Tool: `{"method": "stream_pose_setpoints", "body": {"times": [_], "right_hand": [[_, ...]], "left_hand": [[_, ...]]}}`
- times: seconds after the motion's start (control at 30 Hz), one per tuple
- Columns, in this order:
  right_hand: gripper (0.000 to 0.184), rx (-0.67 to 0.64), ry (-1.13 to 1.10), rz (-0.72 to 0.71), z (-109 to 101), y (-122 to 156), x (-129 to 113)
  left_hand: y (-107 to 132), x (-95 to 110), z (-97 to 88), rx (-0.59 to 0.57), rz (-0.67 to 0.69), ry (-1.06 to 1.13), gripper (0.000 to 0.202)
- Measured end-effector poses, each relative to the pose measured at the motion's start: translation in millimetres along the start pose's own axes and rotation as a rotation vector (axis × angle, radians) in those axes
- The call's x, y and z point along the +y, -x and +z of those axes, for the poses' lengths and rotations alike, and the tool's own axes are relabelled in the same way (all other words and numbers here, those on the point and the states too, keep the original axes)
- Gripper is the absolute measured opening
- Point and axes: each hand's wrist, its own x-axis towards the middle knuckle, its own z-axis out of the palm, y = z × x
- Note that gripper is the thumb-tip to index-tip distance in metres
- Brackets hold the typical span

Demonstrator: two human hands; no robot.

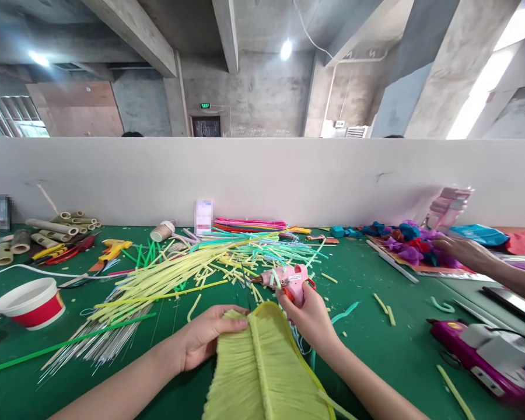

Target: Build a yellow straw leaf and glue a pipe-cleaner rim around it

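Observation:
My left hand [207, 335] is closed on the upper left edge of a yellow-green leaf shape [238, 373], which looks built from fuzzy pipe cleaners with a raised midrib. Its right edge is rimmed by a smoother yellow strip, and its lower end runs out of view. A pink hot glue gun [294, 279] sits in my right hand [310, 318], fingers wrapped around the grip near its orange trigger. The nozzle points left, above the leaf's tip and apart from it. Beyond the left hand lies a heap of yellow pipe cleaners [175, 271].
Bamboo pieces [56, 230], pliers [59, 251] and a yellow glue gun [114, 249] lie at left, behind a paper cup [30, 303]. At right, a purple power strip [472, 356] stands near another person's hand [452, 248] touching colourful fuzzy pieces [409, 248]. A white partition [262, 175] backs the green table.

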Motion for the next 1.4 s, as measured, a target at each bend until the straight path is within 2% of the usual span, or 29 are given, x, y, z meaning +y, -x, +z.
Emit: {"method": "stream_pose_setpoints", "body": {"times": [0.1,0.2,0.27,0.37,0.5,0.7,0.9,1.2,1.4], "right_hand": [[0.034,0.138,0.138,-0.123,-7.4,-0.3,-3.4],[0.035,0.196,0.239,-0.171,-12.7,-2.4,-2.2],[0.035,0.200,0.291,-0.202,-13.8,-4.3,0.9],[0.030,0.183,0.344,-0.249,-12.9,-6.1,5.6],[0.025,0.178,0.385,-0.273,-11.1,-4.5,8.3],[0.015,0.145,0.471,-0.365,-10.9,-1.4,12.8],[0.026,0.166,0.585,-0.462,-10.6,-3.4,17.4],[0.024,0.193,0.641,-0.535,-5.9,-2.4,22.8],[0.027,0.197,0.651,-0.531,-4.5,-1.2,18.3]], "left_hand": [[2.8,8.0,-13.2,0.067,0.075,0.056,0.068],[9.6,15.2,-20.6,0.119,0.153,0.053,0.084],[12.3,17.6,-21.3,0.145,0.183,0.032,0.079],[12.0,17.4,-20.1,0.159,0.191,0.021,0.060],[8.8,13.5,-20.4,0.143,0.184,0.019,0.045],[7.7,10.3,-20.9,0.132,0.195,0.027,0.047],[9.4,11.8,-17.2,0.127,0.195,0.031,0.054],[9.7,12.2,-16.3,0.143,0.189,-0.008,0.055],[9.4,11.2,-17.7,0.129,0.192,0.003,0.051]]}}
